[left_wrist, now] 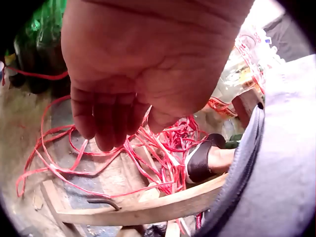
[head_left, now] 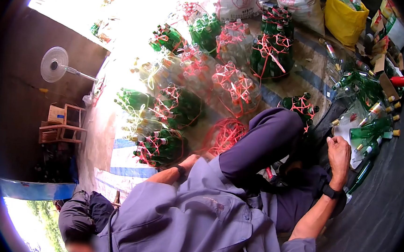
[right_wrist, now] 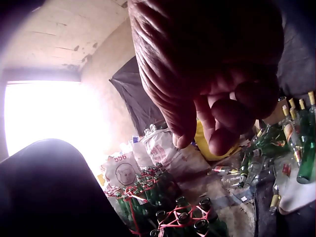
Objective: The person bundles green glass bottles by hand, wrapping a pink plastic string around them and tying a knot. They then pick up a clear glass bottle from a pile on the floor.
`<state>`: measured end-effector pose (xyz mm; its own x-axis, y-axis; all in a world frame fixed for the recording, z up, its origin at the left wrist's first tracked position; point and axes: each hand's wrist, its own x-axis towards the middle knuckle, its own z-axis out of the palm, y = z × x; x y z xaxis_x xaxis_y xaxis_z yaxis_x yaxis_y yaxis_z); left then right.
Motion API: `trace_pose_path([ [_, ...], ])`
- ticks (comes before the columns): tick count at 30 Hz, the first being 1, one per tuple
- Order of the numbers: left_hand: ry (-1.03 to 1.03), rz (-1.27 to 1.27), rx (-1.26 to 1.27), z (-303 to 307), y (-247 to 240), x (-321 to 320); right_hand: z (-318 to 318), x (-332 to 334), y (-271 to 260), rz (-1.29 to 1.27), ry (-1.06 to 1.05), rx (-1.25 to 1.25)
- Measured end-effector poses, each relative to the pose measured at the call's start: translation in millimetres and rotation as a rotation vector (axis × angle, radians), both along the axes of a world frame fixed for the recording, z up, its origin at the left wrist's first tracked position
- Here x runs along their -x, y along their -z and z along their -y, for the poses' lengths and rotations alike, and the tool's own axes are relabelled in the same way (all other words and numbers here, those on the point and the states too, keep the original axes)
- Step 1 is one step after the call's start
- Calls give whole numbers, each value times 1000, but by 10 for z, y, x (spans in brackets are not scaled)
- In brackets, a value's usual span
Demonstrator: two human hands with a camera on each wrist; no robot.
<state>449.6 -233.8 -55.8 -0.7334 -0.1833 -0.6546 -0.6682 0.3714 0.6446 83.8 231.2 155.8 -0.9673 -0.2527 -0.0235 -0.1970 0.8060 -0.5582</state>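
Observation:
The left hand hovers close to a tangle of red plastic twine. In the left wrist view this hand has its fingers slightly bent with nothing visible in them, above the loose red twine. Raised beside the knee, the right hand has loosely curled fingers. The right wrist view shows that hand with thumb and fingers apart and no object seen between them. A small bundle of green bottles tied with red twine stands beyond the knee.
Loose green bottles lie at the right. Several tied bottle bundles stand ahead and left, with white sacks and a yellow bag behind. A curved wooden piece lies below the left hand. A fan stands far left.

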Motion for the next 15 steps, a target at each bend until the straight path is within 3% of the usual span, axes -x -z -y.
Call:
trace_pose_path([
  [7, 215, 12, 233, 360, 297, 320, 125, -12, -65, 53, -2, -32],
  [11, 559, -121, 408, 579, 712, 479, 129, 17, 19, 107, 20, -76],
  [14, 444, -175, 363, 628, 970, 582, 103, 50, 160, 39, -3, -74],
  [15, 503, -109, 379, 644, 970, 668, 129, 69, 165, 56, 4, -64],
])
